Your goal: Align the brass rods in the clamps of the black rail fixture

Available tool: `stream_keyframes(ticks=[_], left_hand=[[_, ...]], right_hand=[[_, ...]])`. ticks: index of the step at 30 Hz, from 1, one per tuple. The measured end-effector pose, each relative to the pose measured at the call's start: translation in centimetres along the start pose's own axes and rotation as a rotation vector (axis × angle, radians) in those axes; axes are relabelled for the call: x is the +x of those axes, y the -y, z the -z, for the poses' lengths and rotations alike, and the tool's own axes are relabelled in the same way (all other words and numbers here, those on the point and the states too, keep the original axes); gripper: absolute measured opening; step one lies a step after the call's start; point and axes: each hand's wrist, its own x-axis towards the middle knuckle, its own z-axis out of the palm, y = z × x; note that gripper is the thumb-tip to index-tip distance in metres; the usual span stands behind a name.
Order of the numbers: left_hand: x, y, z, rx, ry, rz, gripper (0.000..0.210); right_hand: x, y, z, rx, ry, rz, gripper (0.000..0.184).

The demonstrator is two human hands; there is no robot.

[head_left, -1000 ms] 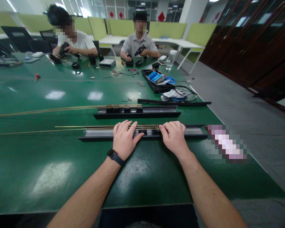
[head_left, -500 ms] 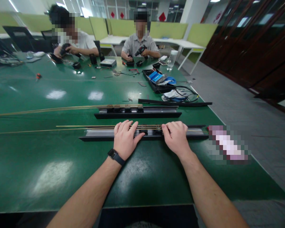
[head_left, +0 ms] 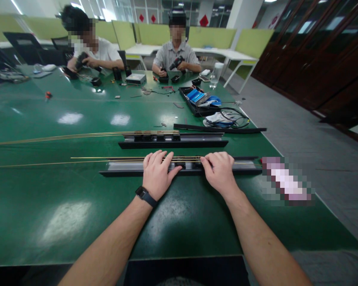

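Observation:
A long black channel (head_left: 123, 174) with a silvery inner floor lies across the green table in front of me. Thin brass rods (head_left: 89, 158) run along it and stick out past its left end. My left hand (head_left: 157, 172), wearing a dark wristwatch (head_left: 145, 195), rests over the channel and rods with fingers spread and thumb apart. Farther right, my right hand (head_left: 219, 171) has thumb and forefinger pinched at the brass rods; the other fingers curl and partly hide the channel. Between the hands, a small black block (head_left: 179, 165) sits inside the channel.
Behind lies a second black channel (head_left: 173, 145) with brass rods and black blocks. Beyond it are a black strip (head_left: 220, 129), a black tray (head_left: 193, 107) of blue items, and cables. A blurred-out object (head_left: 286, 180) lies right. Two people (head_left: 177, 55) hold drills across the table.
My right hand has shifted slightly left along the rods. My left hand stays where it was.

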Motion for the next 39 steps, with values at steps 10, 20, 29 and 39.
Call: stream_keyframes(ticks=[10, 20, 29, 39], left_hand=[[-0.01, 0.08, -0.13, 0.008, -0.002, -0.004, 0.05], [-0.03, 0.12, -0.17, 0.016, -0.022, -0.013, 0.049], [-0.03, 0.1, -0.23, 0.003, -0.027, -0.009, 0.049], [0.04, 0.1, -0.16, 0.005, -0.022, -0.012, 0.049]], right_hand=[[0.11, -0.22, 0.23, -0.021, 0.009, 0.003, 0.034], [0.12, -0.51, 0.29, -0.005, 0.009, -0.009, 0.034], [0.0, -0.3, 0.17, 0.018, -0.003, 0.007, 0.028], [0.17, -0.31, 0.01, -0.012, 0.0, 0.019, 0.034]])
